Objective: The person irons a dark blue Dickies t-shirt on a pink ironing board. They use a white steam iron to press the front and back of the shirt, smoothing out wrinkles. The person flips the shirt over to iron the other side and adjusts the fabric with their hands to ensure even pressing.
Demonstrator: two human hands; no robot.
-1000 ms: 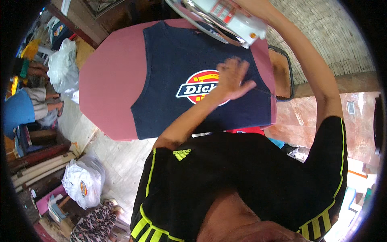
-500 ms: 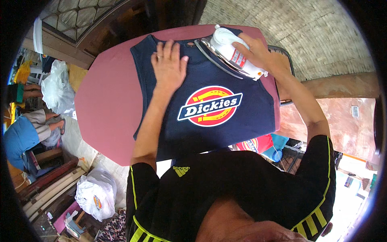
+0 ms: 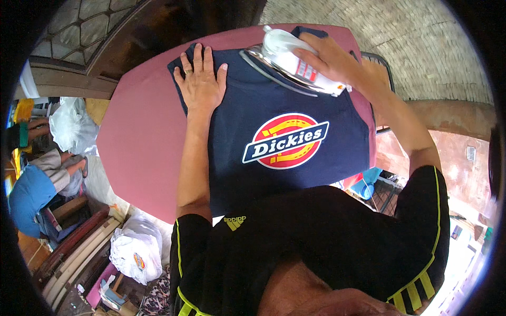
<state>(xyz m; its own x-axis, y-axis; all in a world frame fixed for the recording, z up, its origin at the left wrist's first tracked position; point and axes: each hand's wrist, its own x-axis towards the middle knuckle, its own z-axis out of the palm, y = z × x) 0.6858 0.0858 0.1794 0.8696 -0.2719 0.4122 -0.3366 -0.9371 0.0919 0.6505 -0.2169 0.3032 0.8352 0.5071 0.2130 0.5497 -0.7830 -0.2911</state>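
Observation:
A dark navy sleeveless shirt with a round red and yellow print lies spread over a maroon padded board. My right hand is closed round the handle of a white clothes iron. The iron's metal soleplate rests on, or just above, the shirt near its neckline; which of the two, I cannot tell. Flat on the shirt's upper left shoulder lies my left hand, fingers spread, a ring on one of them. Part of the neckline is hidden under the iron.
A woven mat wall rises beyond the board, with a dark door frame at far left. Plastic bags stand on the left, one clear and one white. A person in blue bends at the far left.
My left hand has slid left toward the shirt's shoulder edge. The iron in my right hand has shifted slightly left and away from me. My view has tilted a little.

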